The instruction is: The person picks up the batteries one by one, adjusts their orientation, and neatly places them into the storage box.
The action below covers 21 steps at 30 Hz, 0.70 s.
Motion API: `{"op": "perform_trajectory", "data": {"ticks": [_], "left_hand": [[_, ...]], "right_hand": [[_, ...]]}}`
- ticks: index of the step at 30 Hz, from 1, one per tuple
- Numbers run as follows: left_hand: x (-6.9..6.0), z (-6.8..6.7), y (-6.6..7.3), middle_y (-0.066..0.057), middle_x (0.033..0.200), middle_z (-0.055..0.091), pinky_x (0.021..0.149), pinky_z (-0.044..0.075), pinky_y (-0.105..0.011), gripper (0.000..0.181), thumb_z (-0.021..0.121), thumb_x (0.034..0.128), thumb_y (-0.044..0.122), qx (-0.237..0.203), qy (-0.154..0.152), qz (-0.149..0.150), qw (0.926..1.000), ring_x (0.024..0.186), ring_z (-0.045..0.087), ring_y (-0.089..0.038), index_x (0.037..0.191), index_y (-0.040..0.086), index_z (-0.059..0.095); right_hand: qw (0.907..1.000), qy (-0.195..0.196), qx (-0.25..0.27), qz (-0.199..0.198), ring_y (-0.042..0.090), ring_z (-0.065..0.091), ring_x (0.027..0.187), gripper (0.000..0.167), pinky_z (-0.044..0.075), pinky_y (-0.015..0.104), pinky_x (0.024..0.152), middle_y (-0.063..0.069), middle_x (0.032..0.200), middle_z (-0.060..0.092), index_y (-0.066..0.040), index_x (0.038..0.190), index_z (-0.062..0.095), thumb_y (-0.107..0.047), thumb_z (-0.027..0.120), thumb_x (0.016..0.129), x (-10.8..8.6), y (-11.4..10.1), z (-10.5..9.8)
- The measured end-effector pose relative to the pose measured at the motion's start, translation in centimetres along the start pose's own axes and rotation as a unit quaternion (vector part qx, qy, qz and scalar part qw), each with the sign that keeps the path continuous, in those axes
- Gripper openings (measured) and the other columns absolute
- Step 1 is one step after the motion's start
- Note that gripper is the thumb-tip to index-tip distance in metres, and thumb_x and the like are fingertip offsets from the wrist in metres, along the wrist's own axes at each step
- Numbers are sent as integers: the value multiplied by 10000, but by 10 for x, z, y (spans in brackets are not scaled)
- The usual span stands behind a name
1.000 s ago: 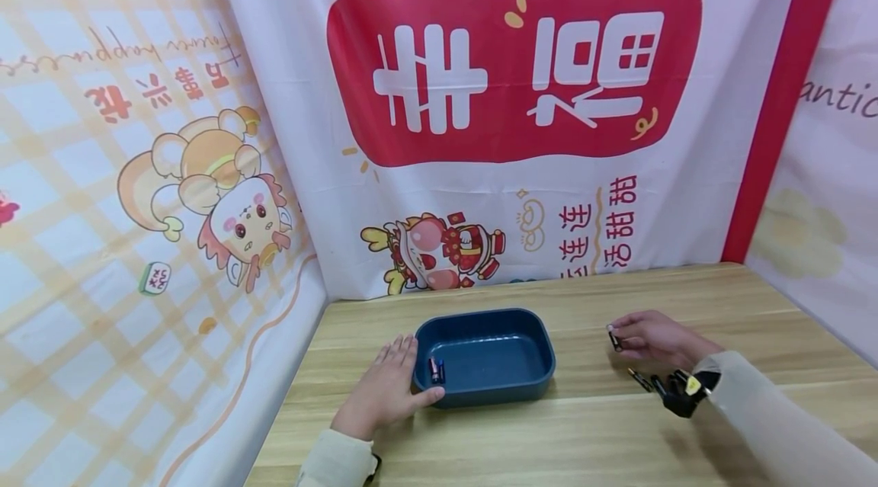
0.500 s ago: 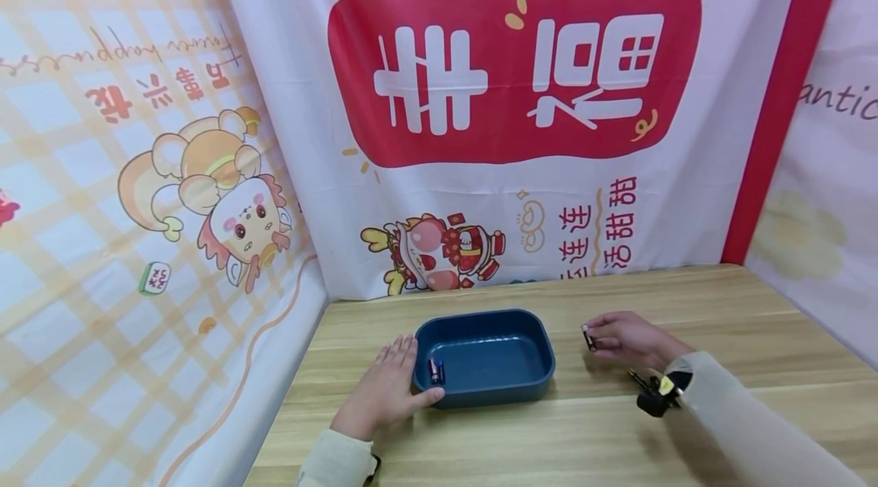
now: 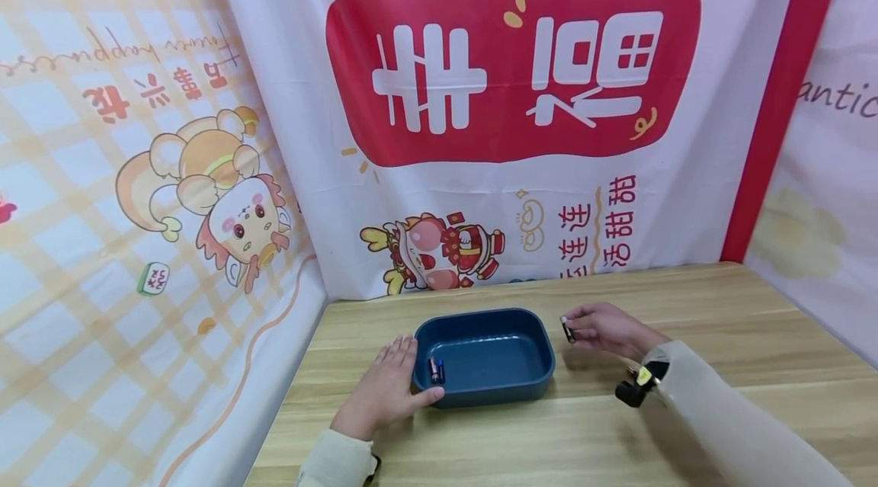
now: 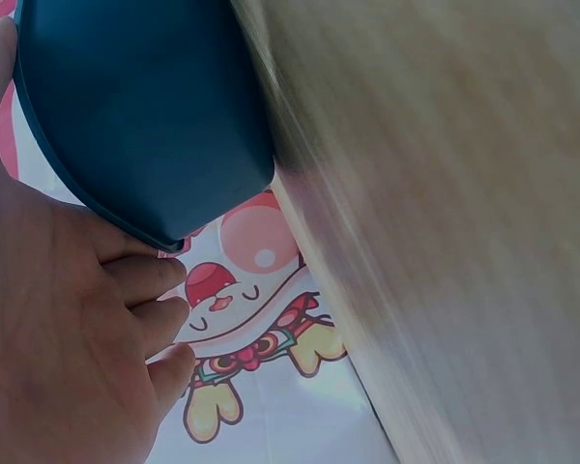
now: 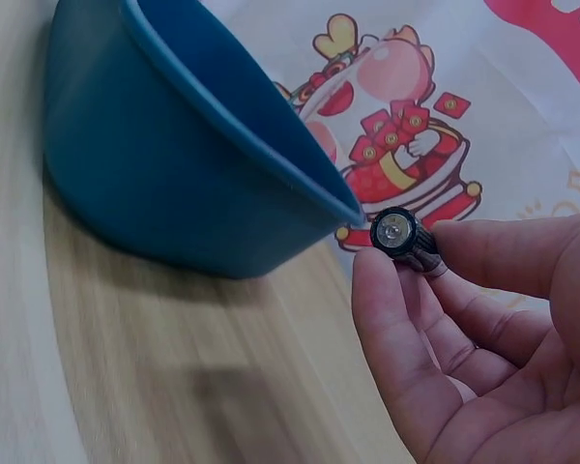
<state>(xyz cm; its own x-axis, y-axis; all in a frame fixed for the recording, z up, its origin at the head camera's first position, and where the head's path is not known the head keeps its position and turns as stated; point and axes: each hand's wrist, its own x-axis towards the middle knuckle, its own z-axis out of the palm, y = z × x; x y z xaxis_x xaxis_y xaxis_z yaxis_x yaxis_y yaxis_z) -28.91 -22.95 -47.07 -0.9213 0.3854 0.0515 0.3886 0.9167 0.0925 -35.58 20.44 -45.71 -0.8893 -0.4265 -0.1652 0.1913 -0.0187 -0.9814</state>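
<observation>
A dark blue rectangular box [image 3: 483,393] stands on the table. Two small batteries [image 3: 437,371] lie inside at its left end. My left hand [image 3: 384,388] rests against the left side of the box, fingers extended along the rim and thumb at the front left corner; the left wrist view shows the fingers touching the rim. Just right of the box, my right hand [image 3: 607,328] pinches a dark battery [image 5: 398,234] between thumb and fingertips. Its round metal end faces the right wrist camera. The battery is apart from the box in the head view.
The wooden table [image 3: 521,441] extends around the box. Printed cloths [image 3: 507,228] hang behind it and at both sides. A black wrist camera [image 3: 634,393] sits below my right wrist, and something small and dark there is mostly hidden by it.
My right hand has moved left with the battery, from the right part of the table to near the box's right side. The left hand and the box have stayed put.
</observation>
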Motion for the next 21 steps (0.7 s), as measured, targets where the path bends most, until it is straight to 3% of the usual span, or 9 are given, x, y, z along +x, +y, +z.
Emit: {"op": "perform_trajectory", "data": {"ticks": [10,15,21], "left_hand": [[0,0,0,-144,1581,229,1152,153,-502,1086,381,826,823,34,-1,-4,10000,1455,155,-324,1536,16,229],[1,0,0,-142,1584,220,1156,148,-491,1084,377,829,822,50,7,-6,10000,1456,147,-317,1539,18,221],[1,1,-1,-148,1583,219,1154,152,-497,1083,374,832,820,23,9,28,10000,1455,150,-322,1538,14,220]], "right_hand": [[10000,-53,50,-28,84,494,646,310,544,427,852,22,753,516,156,1224,482,-13,544,972,9,-9,20],[10000,-21,33,-52,106,541,682,290,550,417,839,63,834,591,144,1210,491,-14,544,973,17,-12,30],[10000,27,77,-28,96,490,662,308,560,395,814,84,896,601,137,1222,489,-14,563,964,23,-14,41]]}}
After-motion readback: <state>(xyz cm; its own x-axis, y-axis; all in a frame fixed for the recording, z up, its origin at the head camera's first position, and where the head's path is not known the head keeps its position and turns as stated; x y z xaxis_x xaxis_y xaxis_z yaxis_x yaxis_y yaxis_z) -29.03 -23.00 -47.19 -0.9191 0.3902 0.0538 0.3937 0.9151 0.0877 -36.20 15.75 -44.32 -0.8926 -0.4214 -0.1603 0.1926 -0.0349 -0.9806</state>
